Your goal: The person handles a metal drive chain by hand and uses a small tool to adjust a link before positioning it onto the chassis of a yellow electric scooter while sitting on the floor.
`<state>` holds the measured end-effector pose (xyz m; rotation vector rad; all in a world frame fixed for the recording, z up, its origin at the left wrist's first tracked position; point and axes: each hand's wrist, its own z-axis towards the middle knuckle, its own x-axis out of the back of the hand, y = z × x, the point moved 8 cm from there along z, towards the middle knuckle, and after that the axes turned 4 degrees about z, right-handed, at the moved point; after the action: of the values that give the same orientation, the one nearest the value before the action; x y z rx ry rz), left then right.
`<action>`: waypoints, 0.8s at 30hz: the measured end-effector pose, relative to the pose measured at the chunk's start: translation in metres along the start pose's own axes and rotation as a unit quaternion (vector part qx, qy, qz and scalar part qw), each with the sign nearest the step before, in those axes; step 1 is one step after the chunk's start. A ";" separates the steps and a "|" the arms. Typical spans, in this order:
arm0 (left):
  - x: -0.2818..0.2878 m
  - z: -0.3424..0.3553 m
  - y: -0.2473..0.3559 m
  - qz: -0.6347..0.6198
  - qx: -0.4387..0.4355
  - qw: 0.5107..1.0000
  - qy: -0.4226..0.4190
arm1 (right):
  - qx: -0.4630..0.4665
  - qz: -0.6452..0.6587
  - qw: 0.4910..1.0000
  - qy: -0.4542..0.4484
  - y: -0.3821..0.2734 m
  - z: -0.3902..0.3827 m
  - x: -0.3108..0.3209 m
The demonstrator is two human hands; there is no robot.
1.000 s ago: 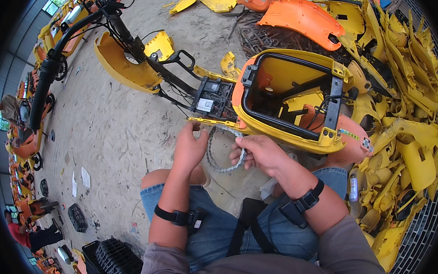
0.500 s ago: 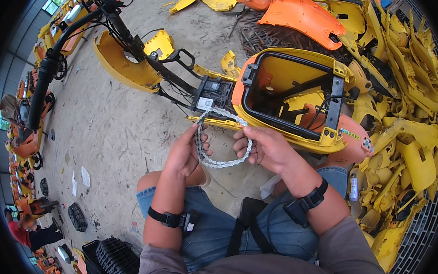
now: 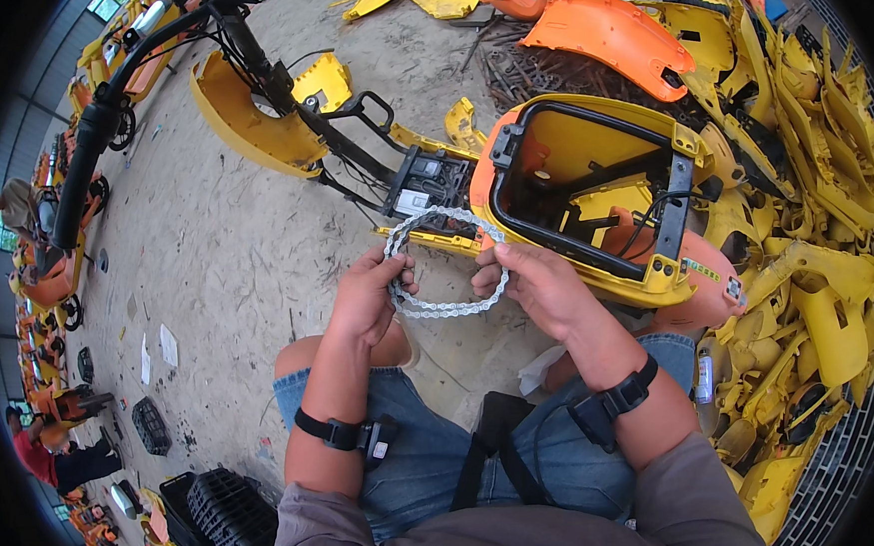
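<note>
Between my hands a silvery roller chain (image 3: 446, 310) forms a closed-looking loop, held up above my knees. My left hand (image 3: 366, 292) pinches the loop's left side between thumb and fingers. On its right side my right hand (image 3: 533, 282) grips the links in the same way. Just beyond the chain is a partly stripped yellow scooter (image 3: 598, 288), with a black-framed open box (image 3: 553, 206) facing up. Left of that box, an exposed tray with a silver controller-like block (image 3: 413, 202) shows close behind the loop.
Heaped yellow body panels (image 3: 808, 290) fill the right side. An orange panel (image 3: 608, 37) lies over dark metal parts at the back. The scooter's handlebar (image 3: 98, 124) reaches across the upper left. Black baskets (image 3: 232, 516) sit at lower left; two people and rows of scooters are farther left.
The chain has risen slightly and its loop has become wider and flatter, still in both hands. My hands have shifted very little.
</note>
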<state>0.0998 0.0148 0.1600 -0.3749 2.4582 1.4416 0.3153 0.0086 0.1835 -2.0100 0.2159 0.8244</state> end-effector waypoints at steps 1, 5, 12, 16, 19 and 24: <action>0.002 0.000 -0.001 0.015 -0.003 1.000 0.008 | 0.001 -0.002 1.000 -0.004 0.001 0.000 -0.001; -0.001 -0.001 -0.002 0.048 0.002 0.998 0.044 | -0.007 -0.023 1.000 0.007 -0.001 -0.003 -0.004; 0.011 0.006 -0.013 0.038 0.022 0.996 0.077 | -0.021 -0.043 0.998 0.032 -0.001 -0.005 -0.002; 0.010 0.003 -0.012 -0.074 0.044 0.993 0.083 | -0.020 0.001 0.999 0.038 0.001 -0.002 0.005; 0.005 0.000 -0.002 -0.150 0.040 0.985 0.080 | -0.022 0.028 0.999 0.039 0.004 -0.002 0.007; 0.010 -0.008 0.024 -0.155 -0.012 0.987 0.032 | -0.038 0.066 0.995 0.064 0.025 0.005 0.016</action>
<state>0.0807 0.0182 0.1799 -0.7810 2.3033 1.3461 0.3137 0.0013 0.1547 -2.1405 0.3999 0.7959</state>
